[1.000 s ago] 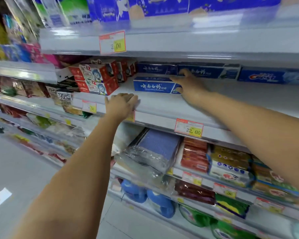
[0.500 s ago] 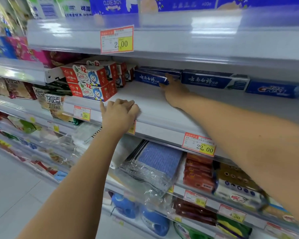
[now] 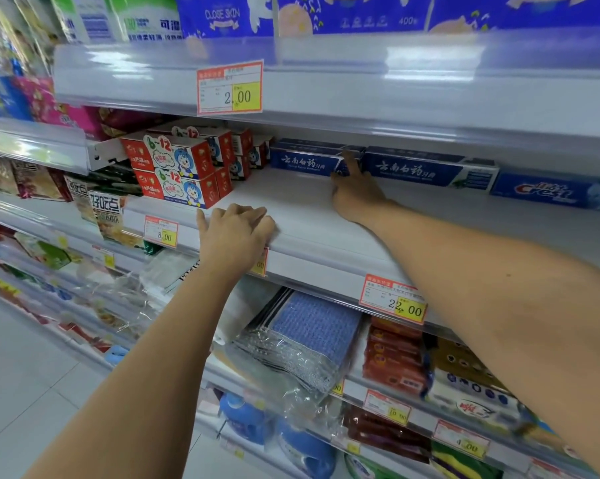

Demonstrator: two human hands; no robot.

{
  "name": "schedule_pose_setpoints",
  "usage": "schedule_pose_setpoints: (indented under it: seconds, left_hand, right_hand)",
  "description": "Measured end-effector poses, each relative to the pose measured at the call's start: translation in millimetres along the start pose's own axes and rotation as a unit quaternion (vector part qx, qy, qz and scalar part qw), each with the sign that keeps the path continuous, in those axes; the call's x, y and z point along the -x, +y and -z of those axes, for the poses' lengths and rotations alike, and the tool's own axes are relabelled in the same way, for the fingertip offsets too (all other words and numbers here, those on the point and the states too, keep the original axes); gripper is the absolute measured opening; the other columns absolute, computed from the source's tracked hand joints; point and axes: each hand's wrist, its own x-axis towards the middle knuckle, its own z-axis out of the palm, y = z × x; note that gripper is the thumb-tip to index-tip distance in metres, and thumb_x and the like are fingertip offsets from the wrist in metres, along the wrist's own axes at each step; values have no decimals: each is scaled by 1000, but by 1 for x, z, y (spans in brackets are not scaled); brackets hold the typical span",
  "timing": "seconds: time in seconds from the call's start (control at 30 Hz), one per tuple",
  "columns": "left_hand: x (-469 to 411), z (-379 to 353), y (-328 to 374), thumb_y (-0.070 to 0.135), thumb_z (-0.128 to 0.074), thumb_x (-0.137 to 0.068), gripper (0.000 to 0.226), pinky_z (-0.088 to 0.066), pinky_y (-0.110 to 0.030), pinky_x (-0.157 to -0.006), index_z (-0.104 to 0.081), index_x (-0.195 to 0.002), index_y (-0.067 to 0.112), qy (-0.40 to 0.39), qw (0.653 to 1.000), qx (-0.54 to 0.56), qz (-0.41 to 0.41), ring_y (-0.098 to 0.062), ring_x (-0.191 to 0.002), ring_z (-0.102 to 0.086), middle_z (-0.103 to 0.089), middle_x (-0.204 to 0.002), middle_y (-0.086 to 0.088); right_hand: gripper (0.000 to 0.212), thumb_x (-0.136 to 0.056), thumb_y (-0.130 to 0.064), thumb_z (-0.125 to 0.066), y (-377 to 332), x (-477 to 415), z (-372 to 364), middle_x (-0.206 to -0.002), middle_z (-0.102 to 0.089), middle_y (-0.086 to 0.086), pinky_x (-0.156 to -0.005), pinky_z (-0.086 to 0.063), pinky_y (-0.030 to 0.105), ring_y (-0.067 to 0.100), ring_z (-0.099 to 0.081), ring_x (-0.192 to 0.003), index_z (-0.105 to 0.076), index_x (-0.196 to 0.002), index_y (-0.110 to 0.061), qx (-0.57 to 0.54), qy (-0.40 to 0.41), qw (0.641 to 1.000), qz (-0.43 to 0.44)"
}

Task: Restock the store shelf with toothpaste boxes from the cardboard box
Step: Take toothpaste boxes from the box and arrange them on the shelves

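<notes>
Now straight right fingers (image 3: 352, 164) touch the toothpaste box (image 3: 302, 163) end; left fingers (image 3: 253, 216) grip the shelf (image 3: 312, 223).

Bare left hand (image 3: 234, 233), right hand (image 3: 355, 198); forearms (image 3: 167, 347) seemingly unsleeved.

The left hand (image 3: 234, 236) grips the front lip of the white shelf (image 3: 309, 233), its fingers curled over the edge. The right hand (image 3: 355, 193) reaches to the back of that shelf, one finger straight against the right end of a dark blue toothpaste box (image 3: 302, 163). Its other fingers seem loosely bent. A second blue box (image 3: 426, 170) lies just beside it on the right, then a Crest box (image 3: 547, 193). Red boxes (image 3: 174, 172) are stacked at the left.
</notes>
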Motion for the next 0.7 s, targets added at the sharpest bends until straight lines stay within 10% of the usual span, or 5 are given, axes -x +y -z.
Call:
schedule_pose_setpoints:
  seconds: [0.23,0.47,0.7]
  left_hand:
    - [0,-1,1,35,-29,-99,44,-1,-53,-114,-47,-138,28,-2,1000,-13,-4,-33,-132,-32,-43,-144,-6]
    - [0,0,3,29,-26,-101,42,-1,-53,-114,-48,-137,24,-11,1000,-13,4,-33,-135,-28,-41,-146,-9]
    - [80,6,58,11,-48,-96,24,-45,-20,-91,-64,-113,13,145,913,371,-91,-8,-106,-57,-60,-118,0]
  right_hand:
    - [26,-94,-12,-37,2,6,4,-160,8,-6,-81,-53,37,29,-54,-114,-60,-106,-11,-62,1,998,29]
    - [61,-90,-8,-40,5,25,22,-159,12,-9,-114,-29,43,34,-4,-146,-32,-147,-29,-36,-20,999,15]
    - [33,-94,-22,-48,5,148,76,-131,-51,12,-97,-41,33,28,-49,-119,-59,-124,-13,-30,66,994,80]
